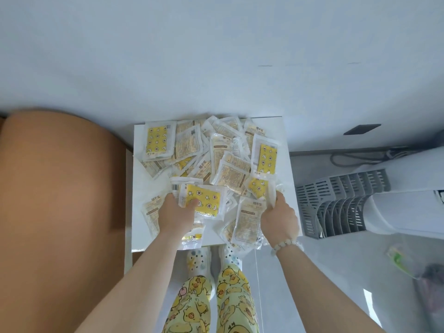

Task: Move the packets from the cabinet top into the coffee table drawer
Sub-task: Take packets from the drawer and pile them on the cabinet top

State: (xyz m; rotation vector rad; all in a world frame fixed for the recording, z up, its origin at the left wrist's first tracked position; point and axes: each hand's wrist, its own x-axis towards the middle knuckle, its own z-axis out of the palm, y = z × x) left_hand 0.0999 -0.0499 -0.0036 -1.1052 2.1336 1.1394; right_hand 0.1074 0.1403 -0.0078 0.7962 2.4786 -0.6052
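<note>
Standing beside a tan, rounded surface (57,200) at the far left, the white cabinet top (284,164) carries a loose heap of packets (216,155) — clear sachets, some showing yellow star-patterned faces. The left hand (176,213) grips a yellow packet (204,200) at the pile's near edge, thumb over it. The right hand (280,218), a bead bracelet (286,245) at its wrist, clutches several packets — bunched together. A grey slatted rack (336,203) lies at the right.
</note>
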